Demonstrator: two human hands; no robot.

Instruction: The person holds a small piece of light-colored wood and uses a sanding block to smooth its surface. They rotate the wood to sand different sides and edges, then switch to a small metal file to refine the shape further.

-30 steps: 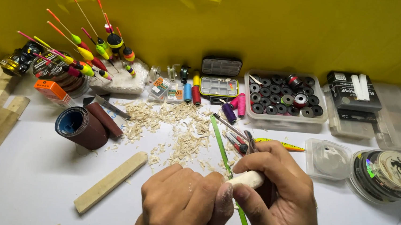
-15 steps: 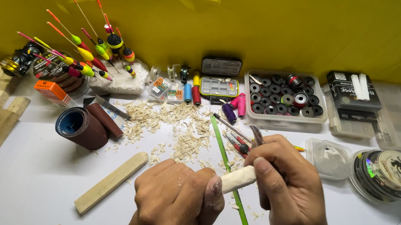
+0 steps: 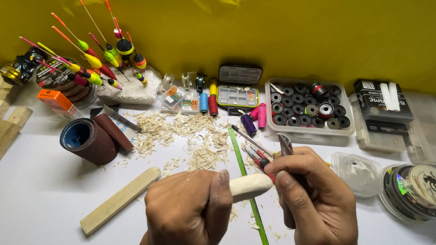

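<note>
1. Two big surfaces frame everything: a yellow wall (image 3: 286, 25) behind and a white bench (image 3: 34, 196) crowded with fishing-float gear.
2. Along the back stand a clear tray of black line spools (image 3: 308, 111), a small compartment box (image 3: 238, 96) and a cluster of bright fishing floats (image 3: 94, 62) stuck upright in a foam block.
3. At the left lies a dark roll of sandpaper (image 3: 89, 139); near it a pale wooden strip (image 3: 118, 200) lies flat on the bench, and wood shavings (image 3: 191, 136) are scattered between them and the tray.
4. The left hand (image 3: 186, 215) is closed around one end of a whittled wooden blank (image 3: 249, 186), held above the bench in front of the person, with its rounded free end poking out to the right.
5. The right hand (image 3: 319, 209) has its fingers (image 3: 289, 168) curled tight on a small carving knife (image 3: 284, 145), blade tip up, just beside the blank's free end.
6. The blank looks light, dry and stiff, likely soft enough to dent or split at its thin end; I'd hold it at the thick rear half, as the left hand does.
7. A thin green rod (image 3: 251, 201) lies on the bench under both hands.
</note>
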